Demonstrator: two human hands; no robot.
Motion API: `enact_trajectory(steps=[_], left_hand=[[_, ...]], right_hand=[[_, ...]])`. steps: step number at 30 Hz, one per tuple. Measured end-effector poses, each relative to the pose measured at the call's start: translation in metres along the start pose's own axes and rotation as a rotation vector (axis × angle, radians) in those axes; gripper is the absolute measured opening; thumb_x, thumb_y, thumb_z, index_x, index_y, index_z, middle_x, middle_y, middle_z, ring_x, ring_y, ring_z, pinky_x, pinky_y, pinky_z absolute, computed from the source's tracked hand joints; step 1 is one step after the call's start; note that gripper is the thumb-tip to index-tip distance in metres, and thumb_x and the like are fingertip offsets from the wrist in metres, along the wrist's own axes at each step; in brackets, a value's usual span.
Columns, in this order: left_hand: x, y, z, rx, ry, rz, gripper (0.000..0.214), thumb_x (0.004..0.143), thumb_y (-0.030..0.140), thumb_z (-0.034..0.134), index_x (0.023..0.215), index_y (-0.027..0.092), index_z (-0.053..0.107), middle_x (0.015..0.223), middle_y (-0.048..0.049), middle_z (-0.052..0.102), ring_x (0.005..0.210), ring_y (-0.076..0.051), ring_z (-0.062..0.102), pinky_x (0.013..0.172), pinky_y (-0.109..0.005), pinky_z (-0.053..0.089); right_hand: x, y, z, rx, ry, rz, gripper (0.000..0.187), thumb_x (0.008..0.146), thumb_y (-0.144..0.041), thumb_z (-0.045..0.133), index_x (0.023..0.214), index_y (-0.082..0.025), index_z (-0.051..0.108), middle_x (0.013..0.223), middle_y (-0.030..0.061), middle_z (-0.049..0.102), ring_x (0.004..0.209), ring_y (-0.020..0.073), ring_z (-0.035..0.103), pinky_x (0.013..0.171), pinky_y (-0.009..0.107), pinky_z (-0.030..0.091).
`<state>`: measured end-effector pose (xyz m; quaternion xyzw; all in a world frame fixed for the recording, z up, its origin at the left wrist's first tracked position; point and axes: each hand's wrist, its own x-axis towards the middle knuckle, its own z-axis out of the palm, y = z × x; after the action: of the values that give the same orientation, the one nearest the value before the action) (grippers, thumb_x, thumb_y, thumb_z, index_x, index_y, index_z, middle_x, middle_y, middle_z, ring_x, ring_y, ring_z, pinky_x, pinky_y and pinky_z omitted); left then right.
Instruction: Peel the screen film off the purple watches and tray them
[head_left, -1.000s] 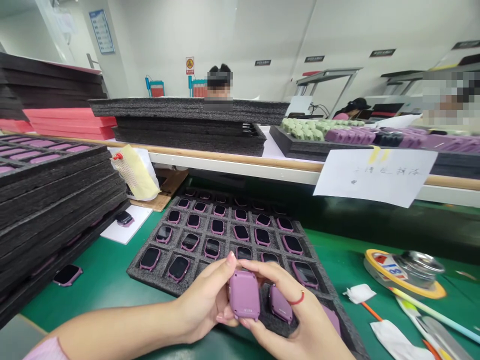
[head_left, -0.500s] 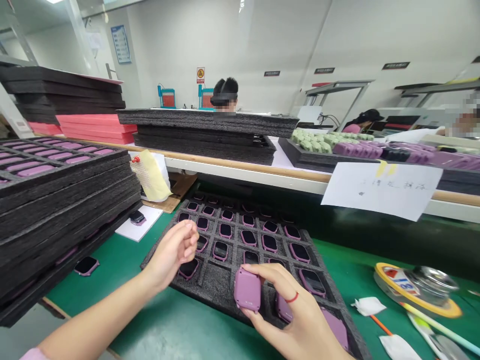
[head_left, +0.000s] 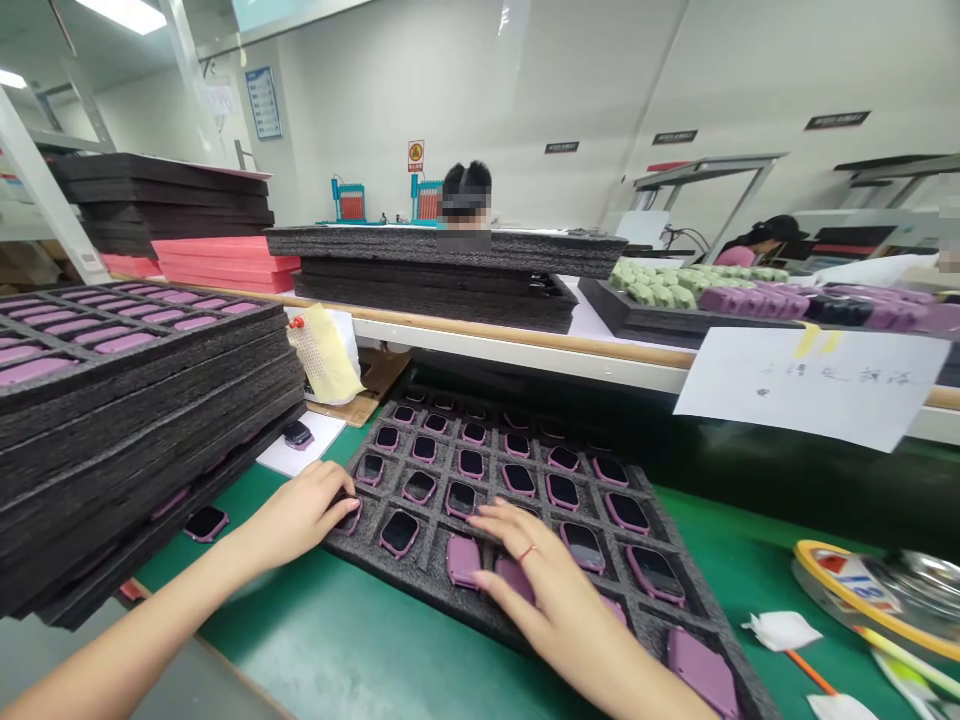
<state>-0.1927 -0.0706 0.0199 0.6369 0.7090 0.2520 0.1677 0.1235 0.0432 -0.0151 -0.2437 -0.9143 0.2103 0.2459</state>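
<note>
My left hand (head_left: 311,515) is at the near left corner of the black foam tray (head_left: 427,580), fingers and thumb closed at a purple-framed smartwatch (head_left: 350,518) that they partly cover. My right hand (head_left: 544,580) hovers over the front row with thumb and fingers apart. Its thumb tip is at the right edge of a purple smartwatch (head_left: 463,560) lying back side up in a front cell. Between the two hands, another smartwatch (head_left: 399,533) lies screen up. More watches fill the rows behind, mostly screen up. Part of the front row is hidden under my right hand.
A tall stack of foam trays (head_left: 150,430) stands at left, a loose watch (head_left: 206,523) beside it. A watch lies on a white pad (head_left: 319,450). Tape roll (head_left: 847,590) and swabs (head_left: 810,665) lie at right. A shelf edge (head_left: 480,335) crosses behind; people sit beyond.
My right hand has lowered the face-down watch into a vacant front-row cell and parted its fingers. My left hand has moved down and left to the corner watch. The view has shifted slightly left.
</note>
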Motion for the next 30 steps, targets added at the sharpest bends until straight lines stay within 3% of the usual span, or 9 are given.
enact_trajectory(steps=[4, 9, 14, 17, 20, 24, 27, 30], left_hand=[[0.003, 0.002, -0.011, -0.089, -0.124, -0.026, 0.033, 0.093, 0.051, 0.057, 0.104, 0.020, 0.062, 0.075, 0.0010, 0.058, 0.067, -0.018, 0.054, 0.063, -0.025, 0.040], [0.016, 0.022, -0.001, -0.125, -0.187, 0.025, 0.040, 0.096, 0.052, 0.056, 0.119, 0.020, 0.066, 0.081, -0.0016, 0.064, 0.070, -0.019, 0.059, 0.063, -0.024, 0.041], [0.027, 0.042, 0.020, -0.008, -0.218, 0.144, 0.030, 0.097, 0.043, 0.053, 0.106, 0.021, 0.073, 0.103, -0.0086, 0.065, 0.097, -0.027, 0.062, 0.088, -0.034, 0.043], [0.029, 0.045, 0.023, 0.046, -0.242, 0.171, 0.032, 0.097, 0.045, 0.052, 0.106, 0.021, 0.071, 0.104, -0.0093, 0.061, 0.093, -0.028, 0.062, 0.087, -0.036, 0.043], [0.027, 0.045, 0.021, 0.052, -0.253, 0.180, 0.032, 0.097, 0.047, 0.053, 0.103, 0.019, 0.069, 0.106, -0.0090, 0.060, 0.094, -0.027, 0.060, 0.088, -0.036, 0.042], [0.020, 0.043, 0.016, 0.010, -0.277, 0.126, 0.031, 0.093, 0.048, 0.060, 0.107, 0.020, 0.064, 0.090, -0.0033, 0.062, 0.081, -0.022, 0.058, 0.073, -0.029, 0.041], [0.015, 0.043, 0.011, -0.056, -0.346, 0.063, 0.034, 0.087, 0.049, 0.070, 0.103, 0.019, 0.067, 0.079, 0.0000, 0.060, 0.071, -0.019, 0.053, 0.062, -0.026, 0.036], [0.012, 0.053, 0.011, -0.139, -0.346, 0.072, 0.026, 0.081, 0.041, 0.076, 0.091, 0.019, 0.068, 0.089, -0.0017, 0.063, 0.086, -0.020, 0.056, 0.074, -0.027, 0.039]], right_hand=[[0.000, 0.022, -0.046, -0.155, -0.029, 0.114, 0.035, 0.103, -0.030, 0.047, 0.133, -0.018, 0.059, 0.135, 0.0150, 0.062, 0.128, 0.0302, 0.058, 0.109, 0.055, 0.049], [0.015, 0.039, -0.081, -0.284, -0.221, 0.253, 0.023, 0.093, -0.020, 0.059, 0.112, -0.016, 0.072, 0.117, 0.0114, 0.073, 0.110, 0.0307, 0.069, 0.098, 0.047, 0.056], [0.027, 0.040, -0.087, -0.411, -0.381, 0.340, 0.039, 0.070, -0.001, 0.068, 0.105, -0.017, 0.075, 0.109, 0.0109, 0.075, 0.103, 0.0345, 0.071, 0.088, 0.045, 0.057], [0.028, 0.041, -0.082, -0.424, -0.423, 0.337, 0.049, 0.066, 0.003, 0.067, 0.111, -0.016, 0.072, 0.116, 0.0111, 0.072, 0.106, 0.0309, 0.070, 0.089, 0.041, 0.057], [0.024, 0.042, -0.085, -0.398, -0.414, 0.303, 0.048, 0.069, -0.001, 0.068, 0.114, -0.016, 0.069, 0.118, 0.0097, 0.070, 0.107, 0.0271, 0.069, 0.090, 0.035, 0.055], [0.012, 0.048, -0.109, -0.381, -0.338, 0.317, 0.042, 0.075, -0.010, 0.068, 0.117, -0.019, 0.066, 0.115, 0.0065, 0.070, 0.100, 0.0235, 0.069, 0.084, 0.028, 0.053], [-0.002, 0.057, -0.126, -0.400, -0.340, 0.375, 0.044, 0.071, -0.005, 0.067, 0.113, -0.019, 0.069, 0.110, 0.0054, 0.072, 0.096, 0.0247, 0.070, 0.078, 0.028, 0.053], [-0.013, 0.065, -0.127, -0.420, -0.379, 0.418, 0.051, 0.067, -0.001, 0.066, 0.114, -0.020, 0.072, 0.108, 0.0053, 0.074, 0.095, 0.0264, 0.071, 0.073, 0.027, 0.053]])
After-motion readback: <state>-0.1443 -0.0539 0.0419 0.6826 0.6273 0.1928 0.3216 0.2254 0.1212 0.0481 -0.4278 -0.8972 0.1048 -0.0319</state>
